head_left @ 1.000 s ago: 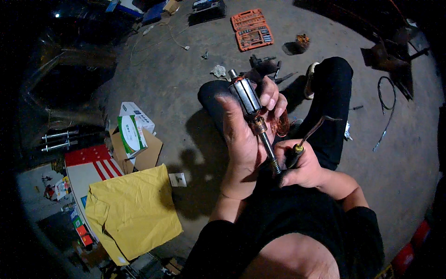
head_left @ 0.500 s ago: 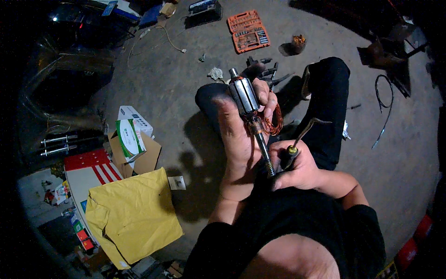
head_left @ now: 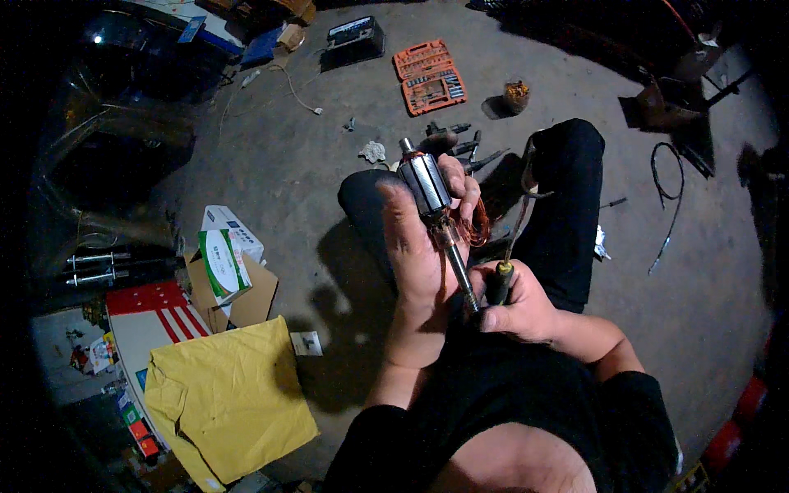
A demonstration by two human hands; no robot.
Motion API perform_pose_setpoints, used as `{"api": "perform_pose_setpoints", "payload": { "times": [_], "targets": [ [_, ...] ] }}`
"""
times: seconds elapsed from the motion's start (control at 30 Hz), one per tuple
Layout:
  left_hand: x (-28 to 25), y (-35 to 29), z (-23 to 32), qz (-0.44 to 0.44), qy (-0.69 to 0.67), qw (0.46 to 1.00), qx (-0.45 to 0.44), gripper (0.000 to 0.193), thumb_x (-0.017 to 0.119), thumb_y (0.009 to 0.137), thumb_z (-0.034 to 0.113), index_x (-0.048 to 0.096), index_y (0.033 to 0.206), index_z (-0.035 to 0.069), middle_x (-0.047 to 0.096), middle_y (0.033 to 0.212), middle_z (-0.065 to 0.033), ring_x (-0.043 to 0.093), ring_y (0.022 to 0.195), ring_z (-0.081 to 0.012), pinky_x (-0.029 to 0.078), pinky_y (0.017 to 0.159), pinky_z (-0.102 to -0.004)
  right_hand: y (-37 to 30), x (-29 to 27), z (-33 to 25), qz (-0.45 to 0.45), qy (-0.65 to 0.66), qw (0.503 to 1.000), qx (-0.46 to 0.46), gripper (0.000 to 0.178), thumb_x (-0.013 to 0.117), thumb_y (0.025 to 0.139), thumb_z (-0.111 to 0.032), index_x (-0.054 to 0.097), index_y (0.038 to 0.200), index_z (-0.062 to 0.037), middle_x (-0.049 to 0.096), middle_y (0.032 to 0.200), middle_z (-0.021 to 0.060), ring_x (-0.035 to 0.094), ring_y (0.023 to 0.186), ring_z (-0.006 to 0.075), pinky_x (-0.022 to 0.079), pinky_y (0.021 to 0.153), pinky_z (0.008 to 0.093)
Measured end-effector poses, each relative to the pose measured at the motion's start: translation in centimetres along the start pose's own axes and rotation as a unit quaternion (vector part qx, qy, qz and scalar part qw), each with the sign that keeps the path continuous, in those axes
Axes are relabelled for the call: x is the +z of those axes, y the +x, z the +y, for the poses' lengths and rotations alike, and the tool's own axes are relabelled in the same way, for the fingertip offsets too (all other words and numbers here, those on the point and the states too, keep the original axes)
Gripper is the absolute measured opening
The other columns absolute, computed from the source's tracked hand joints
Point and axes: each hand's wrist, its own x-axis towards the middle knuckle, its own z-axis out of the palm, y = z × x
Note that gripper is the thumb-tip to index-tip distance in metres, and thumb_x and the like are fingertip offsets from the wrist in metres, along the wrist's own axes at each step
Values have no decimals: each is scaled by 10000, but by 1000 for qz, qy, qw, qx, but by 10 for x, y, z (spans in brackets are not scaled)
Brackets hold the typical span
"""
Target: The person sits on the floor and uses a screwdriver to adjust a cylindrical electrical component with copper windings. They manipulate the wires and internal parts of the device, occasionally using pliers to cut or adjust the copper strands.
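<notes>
My left hand point(head_left: 411, 255) is closed around a motor armature point(head_left: 426, 185), a ribbed metal cylinder on a long shaft. The shaft slants down toward my right hand. Loops of thin copper wire point(head_left: 475, 227) hang by the fingers of that same hand, on the right side of the armature. In my right hand point(head_left: 530, 308), close to the shaft's lower end, sits a hooked pick point(head_left: 499, 283) with a dark handle and a yellow-green collar. Its bent metal tip points away from me, over my right leg. The right fingers partly hide the handle.
Ahead on the floor lie an open orange socket set point(head_left: 431, 78), a jar of small parts point(head_left: 516, 94) and a black battery point(head_left: 353, 39). Dark tools point(head_left: 468, 144) rest beyond my hands. To the left are boxes point(head_left: 226, 263) and a yellow cloth point(head_left: 234, 403); a cable point(head_left: 670, 197) lies right.
The pick in my right hand has turned more upright, its tip swinging left and away from me. My left hand still holds the armature, and the view has shifted slightly.
</notes>
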Motion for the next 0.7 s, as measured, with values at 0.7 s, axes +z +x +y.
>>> {"api": "perform_pose_setpoints", "payload": {
  "times": [0.7],
  "targets": [
    [2, -5, -1, 46, 4, 999, 10, 576, 466, 853, 557, 450, 1020, 6, 460, 762, -40, 406, 683, -131, 363, 610, -236, -6, 3, 15, -11, 169, 983, 63, 398, 786, 677, -302, 517, 788, -30, 519, 652, 31, 461, 521, 91, 349, 460, 202]
  ]
}}
